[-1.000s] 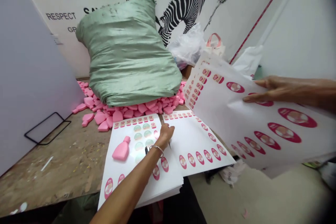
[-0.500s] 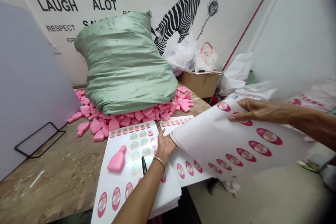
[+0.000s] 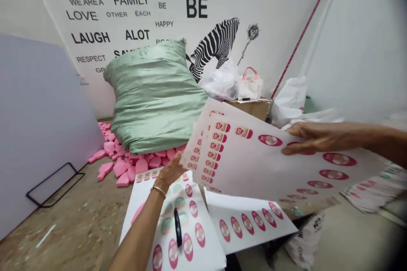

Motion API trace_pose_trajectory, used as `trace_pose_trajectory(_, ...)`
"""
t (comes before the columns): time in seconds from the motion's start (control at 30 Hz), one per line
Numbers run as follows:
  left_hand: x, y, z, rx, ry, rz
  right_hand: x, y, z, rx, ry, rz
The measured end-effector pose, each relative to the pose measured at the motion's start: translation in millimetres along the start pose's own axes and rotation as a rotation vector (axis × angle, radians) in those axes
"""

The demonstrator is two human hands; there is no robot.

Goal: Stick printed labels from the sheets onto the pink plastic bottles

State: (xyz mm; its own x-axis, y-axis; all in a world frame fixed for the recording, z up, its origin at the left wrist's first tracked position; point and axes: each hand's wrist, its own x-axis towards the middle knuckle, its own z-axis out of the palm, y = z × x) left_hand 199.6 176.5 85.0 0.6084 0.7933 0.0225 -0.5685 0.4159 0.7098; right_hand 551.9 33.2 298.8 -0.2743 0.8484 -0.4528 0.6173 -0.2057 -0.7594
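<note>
A white sheet of printed stickers (image 3: 251, 165) is held up and tilted, with pink oval and small label prints; its left side looks doubled. My right hand (image 3: 300, 137) is closed on its upper right part, thumb on the printed face. The fingers of my left hand (image 3: 171, 172), which wears a bangle at the wrist, pinch the left edge. Under my left arm lies a stack of sticker sheets (image 3: 206, 254) with a slim black tool (image 3: 178, 226) on it. A pink bottle-shaped piece (image 3: 137, 213) there is mostly hidden by the arm. More sticker sheets (image 3: 235, 203) lie to the right.
Many pink bottle-shaped pieces (image 3: 121, 168) are heaped under a large green sack (image 3: 155, 101) on the wooden table (image 3: 73, 224). A black wire frame (image 3: 55, 184) stands at left by a pale panel. A cardboard box (image 3: 251, 109) with a small bag (image 3: 250, 88) is behind.
The sheet has swung left and up, its printed face now turned more toward me. My left hand has moved left to its edge. The camera view has tilted up.
</note>
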Motion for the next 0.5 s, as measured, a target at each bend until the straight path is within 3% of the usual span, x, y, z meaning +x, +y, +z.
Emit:
trace_pose_trajectory(0.13,-20.2,13.3,-1.4,0.242,-0.033,-0.116,30.1,8.5,3.6,0.013,-0.075,-0.017)
trace_pose_trajectory(0.3,-21.4,31.4,28.8,0.537,-0.073,-0.190,43.3,7.0,0.6,0.052,0.018,0.042)
trace_pose_trajectory(0.43,-8.2,15.2,52.7,0.790,0.044,0.051,39.1,1.4,-0.2,-0.044,0.097,-0.032)
trace_pose_trajectory(0.5,0.5,-3.2,57.1,0.767,0.142,0.179,37.8,-0.8,0.6,-0.136,0.140,-0.113)
